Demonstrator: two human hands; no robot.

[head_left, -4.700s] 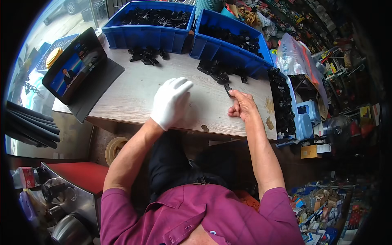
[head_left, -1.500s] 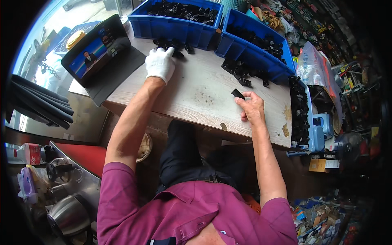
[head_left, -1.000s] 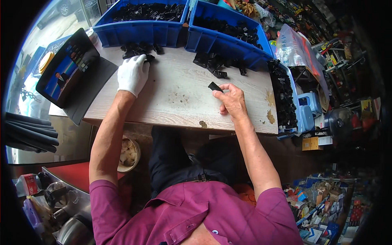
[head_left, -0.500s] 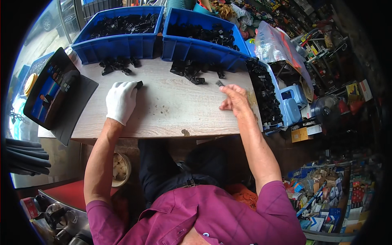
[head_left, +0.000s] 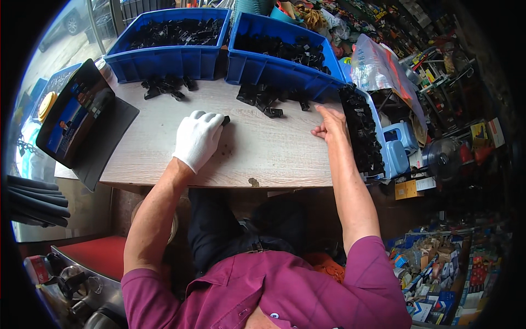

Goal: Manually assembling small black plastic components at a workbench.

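My left hand [head_left: 198, 138], in a white knit glove, rests low over the table with its fingers closed on a small black clip-like piece [head_left: 226, 120], which pokes out past the fingertips. My bare right hand [head_left: 332, 125] hovers at the table's right side, index finger or thumb stretched forward and the other fingers bent; nothing shows in it. Just left of its fingertips lies the end of a loose pile of black pieces [head_left: 263, 100]. A smaller pile of similar pieces [head_left: 167, 86] sits farther left, in front of the left blue bin.
Two blue bins, the left one [head_left: 164, 64] and the right one [head_left: 279, 72], hold black pieces along the table's [head_left: 274, 148] back edge. A light-blue bin [head_left: 378, 129] of them stands at right. A tablet [head_left: 71, 123] in a dark case leans at left. Crowded shelves fill the right.
My left hand has moved right across the table with the black piece. The small grey-black piece at my right fingertips no longer shows, and that hand has shifted slightly right.
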